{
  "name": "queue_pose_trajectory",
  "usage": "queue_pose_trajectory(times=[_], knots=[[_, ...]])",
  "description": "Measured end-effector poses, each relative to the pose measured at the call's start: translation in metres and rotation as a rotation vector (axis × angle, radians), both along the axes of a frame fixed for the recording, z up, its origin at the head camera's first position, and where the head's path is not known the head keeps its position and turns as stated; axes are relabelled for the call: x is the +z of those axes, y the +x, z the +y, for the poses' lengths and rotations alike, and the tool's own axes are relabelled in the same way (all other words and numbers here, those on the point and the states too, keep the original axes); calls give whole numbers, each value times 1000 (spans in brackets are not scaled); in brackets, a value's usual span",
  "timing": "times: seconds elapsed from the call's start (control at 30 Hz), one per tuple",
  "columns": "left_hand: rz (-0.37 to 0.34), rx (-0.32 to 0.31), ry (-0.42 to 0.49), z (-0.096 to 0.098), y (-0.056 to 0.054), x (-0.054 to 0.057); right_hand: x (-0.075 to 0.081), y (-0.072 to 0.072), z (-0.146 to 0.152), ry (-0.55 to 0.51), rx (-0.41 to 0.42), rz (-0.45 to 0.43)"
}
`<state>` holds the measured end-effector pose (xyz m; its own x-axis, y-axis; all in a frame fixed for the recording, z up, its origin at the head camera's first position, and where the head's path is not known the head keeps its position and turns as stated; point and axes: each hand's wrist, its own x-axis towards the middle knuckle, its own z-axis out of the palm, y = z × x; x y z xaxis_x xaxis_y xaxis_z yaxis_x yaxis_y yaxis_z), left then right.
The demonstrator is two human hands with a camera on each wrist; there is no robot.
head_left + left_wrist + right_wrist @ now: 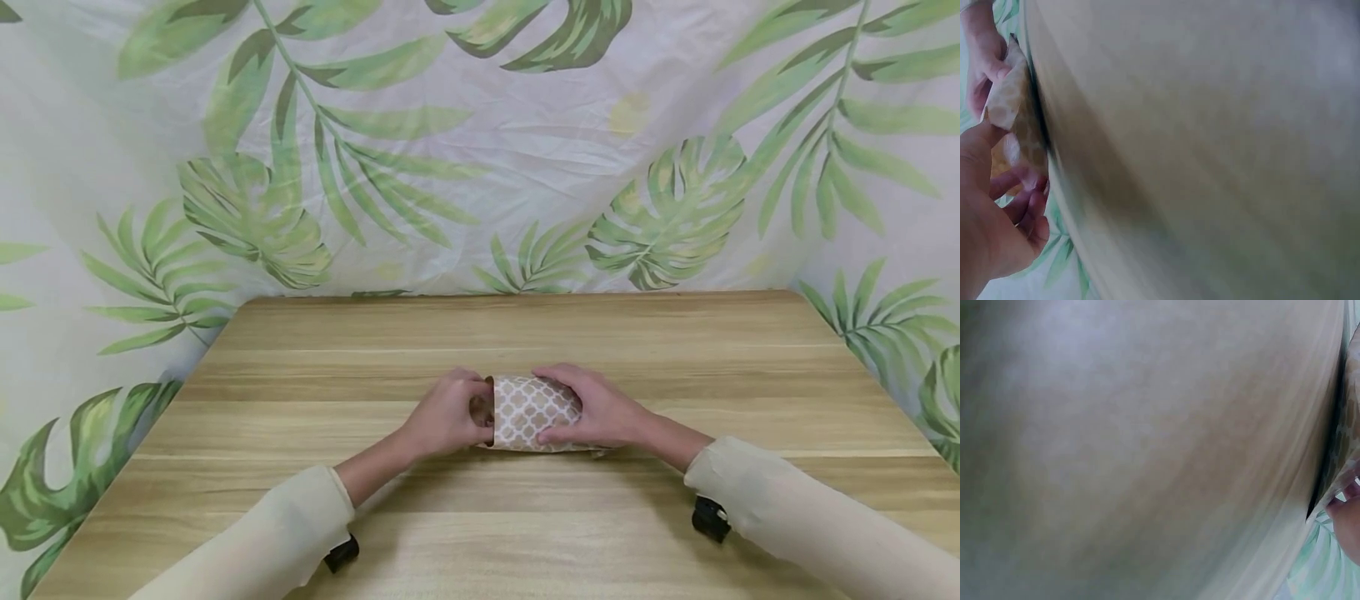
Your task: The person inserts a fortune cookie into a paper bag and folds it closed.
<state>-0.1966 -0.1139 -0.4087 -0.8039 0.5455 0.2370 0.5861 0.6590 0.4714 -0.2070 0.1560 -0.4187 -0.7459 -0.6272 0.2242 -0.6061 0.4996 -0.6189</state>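
A brown paper bag with a white lattice pattern lies on its side on the wooden table, its open mouth facing left. At that mouth, my left hand pinches the rim; in the left wrist view its thumb is on the near edge of the bag and its other fingers curl at the opposite edge. My right hand grips the bag's right end, thumb on the near side and fingers over the far side. Only a strip of the bag shows in the right wrist view. What the bag contains cannot be seen.
The wooden tabletop extends around both hands. Behind it hangs a pale cloth printed with green leaves. A dark wrist device sits under the right sleeve, and another under the left.
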Motion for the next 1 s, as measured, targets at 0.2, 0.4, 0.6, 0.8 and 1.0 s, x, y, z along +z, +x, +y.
queue_pose_trajectory(times=[0.2,0.4,0.6,0.8,1.0], knots=[[-200,-104,65,-14,-6,11,0,0,1,10,-6,10],[-240,-146,125,-31,-10,17,0,0,0,9,-8,11],[-264,-64,112,-40,-6,19,-1,-1,1,15,-7,15],[-235,-23,72,-40,-4,15,0,-1,1,13,-11,1],[-193,-33,57,-37,-4,10,-1,-1,1,17,-8,22]])
